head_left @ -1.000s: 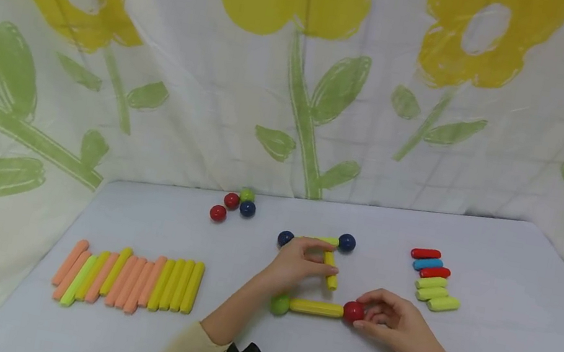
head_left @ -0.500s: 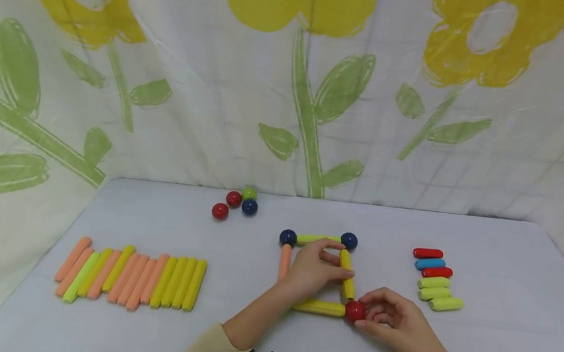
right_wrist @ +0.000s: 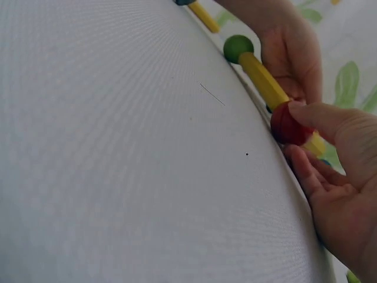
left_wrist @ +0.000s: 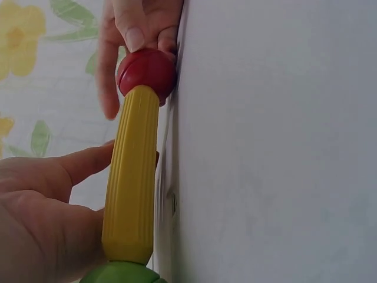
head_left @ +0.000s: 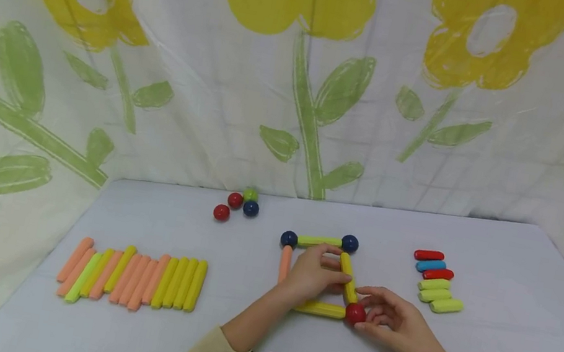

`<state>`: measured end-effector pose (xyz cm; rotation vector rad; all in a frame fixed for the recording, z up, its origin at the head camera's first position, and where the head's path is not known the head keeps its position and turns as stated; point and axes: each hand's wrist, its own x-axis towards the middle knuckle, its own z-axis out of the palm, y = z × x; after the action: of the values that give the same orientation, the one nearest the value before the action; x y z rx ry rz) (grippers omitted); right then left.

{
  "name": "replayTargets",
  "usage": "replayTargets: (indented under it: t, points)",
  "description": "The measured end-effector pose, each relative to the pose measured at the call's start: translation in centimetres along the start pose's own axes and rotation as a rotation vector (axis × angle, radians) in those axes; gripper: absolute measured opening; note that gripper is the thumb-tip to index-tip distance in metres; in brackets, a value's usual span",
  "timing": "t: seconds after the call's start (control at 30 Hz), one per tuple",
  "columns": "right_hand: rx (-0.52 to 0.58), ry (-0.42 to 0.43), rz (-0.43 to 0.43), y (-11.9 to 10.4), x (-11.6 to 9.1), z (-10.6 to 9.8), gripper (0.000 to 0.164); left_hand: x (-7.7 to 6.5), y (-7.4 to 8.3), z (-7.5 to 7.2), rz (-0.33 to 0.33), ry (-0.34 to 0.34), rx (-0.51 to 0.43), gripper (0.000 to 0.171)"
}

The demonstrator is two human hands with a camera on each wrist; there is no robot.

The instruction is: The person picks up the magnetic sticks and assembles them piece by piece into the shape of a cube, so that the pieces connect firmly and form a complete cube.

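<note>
My left hand pinches a yellow rod between thumb and fingers. The rod's near end meets a red ball; its far end lies just short of the right blue ball. With thumb and fingers, my right hand holds the red ball from the right. A second yellow rod joins this ball to a green ball, which my left arm covers in the head view. A light green rod links the right and left blue balls. An orange rod runs toward me from the left one.
On the table's left lies a row of orange, yellow and light green rods. Loose red, green and blue balls sit at the back. Short red, blue and light green rods lie at right. A flowered cloth hangs behind.
My left hand has carried the yellow rod to the right, bringing its near end to the red ball. The orange rod has come into sight. My right hand stays at the ball.
</note>
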<state>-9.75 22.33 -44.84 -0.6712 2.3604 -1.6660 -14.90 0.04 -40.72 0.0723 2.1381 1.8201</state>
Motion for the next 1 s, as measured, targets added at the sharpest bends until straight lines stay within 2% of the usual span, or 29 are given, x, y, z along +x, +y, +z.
replayTargets:
  t: [0.2, 0.37, 0.47, 0.57, 0.63, 0.73, 0.87, 1.0]
  points:
    - [-0.065, -0.043, -0.127, 0.3, -0.2, 0.0, 0.043, -0.1, 0.1, -0.1, -0.01, -0.056, 0.01, 0.05]
    - [-0.068, -0.051, -0.138, 0.2, -0.1, 0.0, 0.04, 0.4, 0.4, -0.7, -0.011, -0.084, 0.059, 0.049]
    - [-0.07, -0.051, -0.138, 0.2, 0.0, -0.1, 0.039, 1.0, 1.1, -1.5, 0.019, -0.08, 0.124, 0.044]
    - [-0.069, -0.053, -0.137, 0.2, 0.0, -0.1, 0.038, 2.2, 2.3, -2.4, 0.105, -0.04, 0.224, 0.037]
    - [-0.071, -0.053, -0.132, 0.3, 0.0, -0.2, 0.037, 3.3, 3.1, -2.8, 0.179, -0.011, 0.322, 0.034]
    - [-0.074, -0.051, -0.118, 0.3, -0.1, -0.1, 0.036, 5.1, 3.7, -3.0, 0.255, -0.023, 0.43, 0.032]
    - [-0.078, -0.042, -0.111, 0.5, -0.1, 0.1, 0.035, 7.1, 3.7, -2.8, 0.251, -0.12, 0.518, 0.033]
    - [-0.081, -0.023, -0.131, 0.5, 0.0, 0.3, 0.034, 8.3, 3.3, -2.2, 0.234, -0.195, 0.594, 0.03]
